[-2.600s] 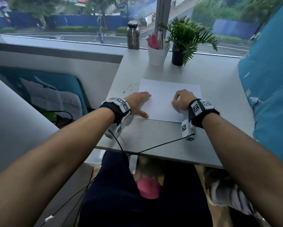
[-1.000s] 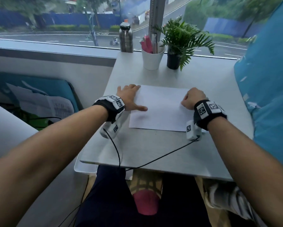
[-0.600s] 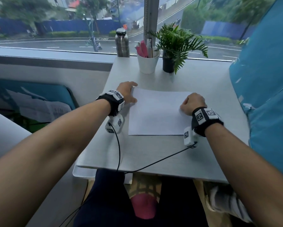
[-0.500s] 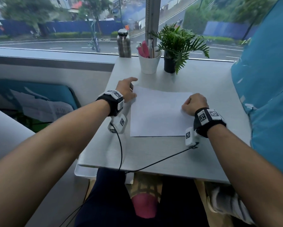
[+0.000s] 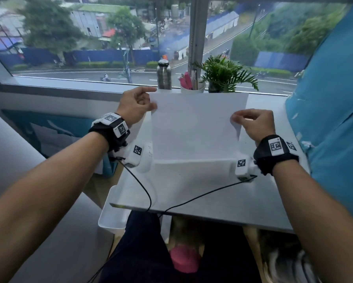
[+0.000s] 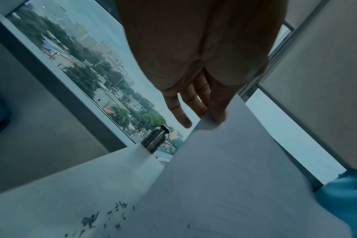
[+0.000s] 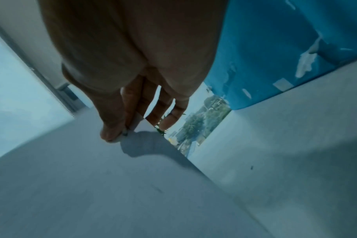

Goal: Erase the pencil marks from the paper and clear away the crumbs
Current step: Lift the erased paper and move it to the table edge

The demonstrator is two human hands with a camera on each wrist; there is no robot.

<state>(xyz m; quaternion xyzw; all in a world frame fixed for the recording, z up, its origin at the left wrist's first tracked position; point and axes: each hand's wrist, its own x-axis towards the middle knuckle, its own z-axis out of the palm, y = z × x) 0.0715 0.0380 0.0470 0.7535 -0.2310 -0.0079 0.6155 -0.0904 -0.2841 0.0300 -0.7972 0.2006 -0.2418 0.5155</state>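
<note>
Both hands hold the white paper [image 5: 194, 127] lifted off the grey table [image 5: 192, 190], tilted with its far edge up. My left hand [image 5: 153, 99] pinches the paper's left edge near the top corner. My right hand [image 5: 235, 118] pinches the right edge, which curls a little there. In the left wrist view, the thumb and fingers of the left hand [image 6: 210, 119] clamp the paper [image 6: 234, 177], and dark eraser crumbs [image 6: 104, 217] lie on the table beside it. In the right wrist view the right hand [image 7: 120, 132] grips the paper [image 7: 92, 177] at its edge.
A steel bottle [image 5: 164, 75], a white cup of pens [image 5: 192, 88] and a potted plant [image 5: 222, 76] stand at the table's far edge by the window. A blue cushion [image 5: 331, 119] is on the right. A white bin [image 5: 112, 219] sits below the table's left front corner.
The paper lay flat on the table with my hands at its sides. Both hands have taken hold of its edges and raised it off the table.
</note>
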